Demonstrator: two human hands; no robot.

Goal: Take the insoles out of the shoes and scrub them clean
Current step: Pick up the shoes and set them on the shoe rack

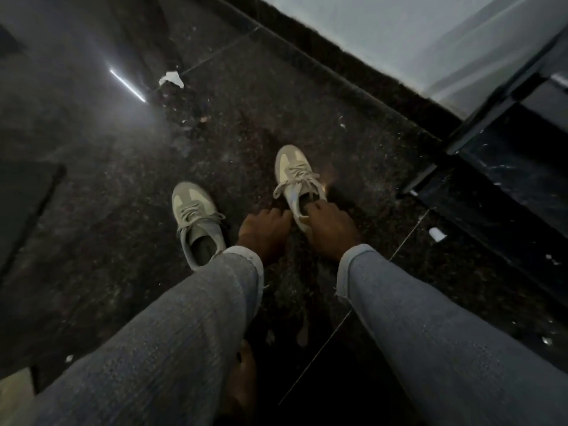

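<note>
Two pale beige laced sneakers stand on a dark speckled floor. The left shoe (196, 219) stands alone, its dark opening facing me, partly covered by my left sleeve. My left hand (264, 232) grips the near left side of the right shoe (296, 182) at its collar. My right hand (330, 229) covers the heel, fingers hooked into the opening. The insoles are hidden inside the shoes. Both arms wear grey-blue sleeves.
A crumpled white scrap (172, 79) lies on the floor far ahead, another small white piece (436, 234) at right. A dark step or ledge (507, 179) runs along the right side below a pale wall. Grit and small debris dot the floor. A bare foot (242, 382) shows below.
</note>
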